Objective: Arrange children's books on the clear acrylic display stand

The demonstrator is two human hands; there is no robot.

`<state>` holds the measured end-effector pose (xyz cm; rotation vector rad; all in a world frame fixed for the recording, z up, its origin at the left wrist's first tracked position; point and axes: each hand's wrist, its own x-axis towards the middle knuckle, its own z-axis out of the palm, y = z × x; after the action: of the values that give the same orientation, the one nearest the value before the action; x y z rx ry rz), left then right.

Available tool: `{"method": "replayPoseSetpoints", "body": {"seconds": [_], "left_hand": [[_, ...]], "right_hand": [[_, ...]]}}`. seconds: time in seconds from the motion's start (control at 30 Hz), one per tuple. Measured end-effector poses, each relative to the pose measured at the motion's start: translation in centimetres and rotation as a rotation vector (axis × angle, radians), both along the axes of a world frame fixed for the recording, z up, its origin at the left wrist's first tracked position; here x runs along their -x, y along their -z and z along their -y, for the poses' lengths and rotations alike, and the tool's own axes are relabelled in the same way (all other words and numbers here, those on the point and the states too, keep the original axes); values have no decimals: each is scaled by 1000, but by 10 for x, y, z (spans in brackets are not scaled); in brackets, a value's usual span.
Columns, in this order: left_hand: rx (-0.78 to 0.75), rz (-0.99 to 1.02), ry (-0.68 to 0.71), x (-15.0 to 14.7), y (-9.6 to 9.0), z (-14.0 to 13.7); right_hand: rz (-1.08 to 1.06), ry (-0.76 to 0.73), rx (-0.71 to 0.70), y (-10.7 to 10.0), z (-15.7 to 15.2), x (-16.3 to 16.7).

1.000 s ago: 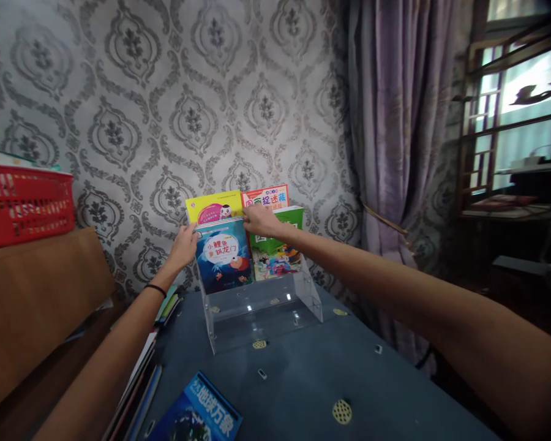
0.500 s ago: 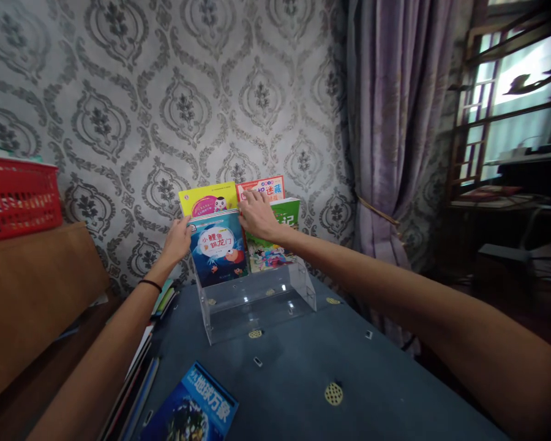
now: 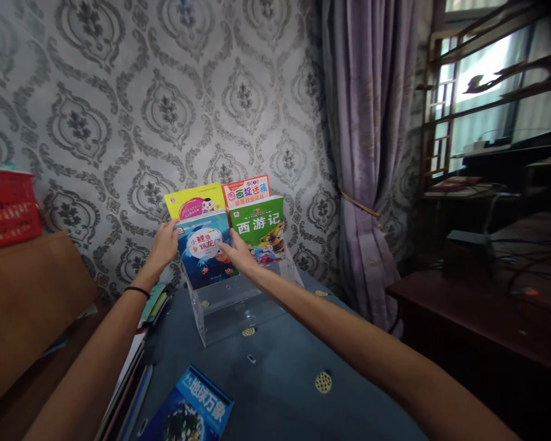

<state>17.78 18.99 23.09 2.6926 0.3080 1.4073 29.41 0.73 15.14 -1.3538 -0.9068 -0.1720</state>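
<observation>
A blue picture book (image 3: 205, 269) with a fish on its cover leans in the clear acrylic book stand (image 3: 232, 308). My left hand (image 3: 164, 246) grips its upper left edge, fingers partly hidden behind it. At the right edge, my right hand (image 3: 239, 252) holds the same book, the thumb lying on the cover. Beside it on the right stands a green book (image 3: 261, 215). Higher up at the back are a yellow book (image 3: 193, 197), partly covered by the blue one, and an orange-red book (image 3: 247, 188), partly covered by the green one. The stand's lower front tier holds no book.
Another blue book (image 3: 195, 407) lies on the dark tablecloth (image 3: 280, 367) in front. Several books (image 3: 128, 380) are stacked at the left edge. A red basket (image 3: 9, 208) rests above a brown box (image 3: 32, 306). Behind are patterned wallpaper and a purple curtain (image 3: 367, 153).
My right hand has come down from the top between the books to the blue book's right edge, uncovering the green and orange-red covers. My left hand stays at the left edge. The view has turned right.
</observation>
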Motion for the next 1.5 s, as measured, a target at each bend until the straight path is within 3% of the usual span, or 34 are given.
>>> {"method": "replayPoseSetpoints", "body": {"seconds": [0.27, 0.43, 0.57, 0.7, 0.87, 1.07, 1.23, 1.5], "left_hand": [[-9, -46, -15, 2, -5, 1], [-89, -114, -114, 4, -12, 14], [-238, -181, -178, 1, -18, 38], [-383, -265, -155, -17, -23, 72], [-417, -323, -65, -53, -31, 98], [-408, -374, -14, -84, -43, 93], [-405, -382, 15, -93, -45, 83], [-374, -369, 100, -94, -43, 79]], "right_hand": [[-11, 155, 129, -9, -6, 19], [42, 185, 161, -8, -1, 21], [72, 199, 179, -6, 1, 19], [104, 203, 188, -4, 2, 17], [132, 219, 186, -1, 4, 18], [91, 290, 206, 11, 3, 21], [54, 198, 288, 17, -1, 18], [12, 130, 278, 14, -5, 14]]}}
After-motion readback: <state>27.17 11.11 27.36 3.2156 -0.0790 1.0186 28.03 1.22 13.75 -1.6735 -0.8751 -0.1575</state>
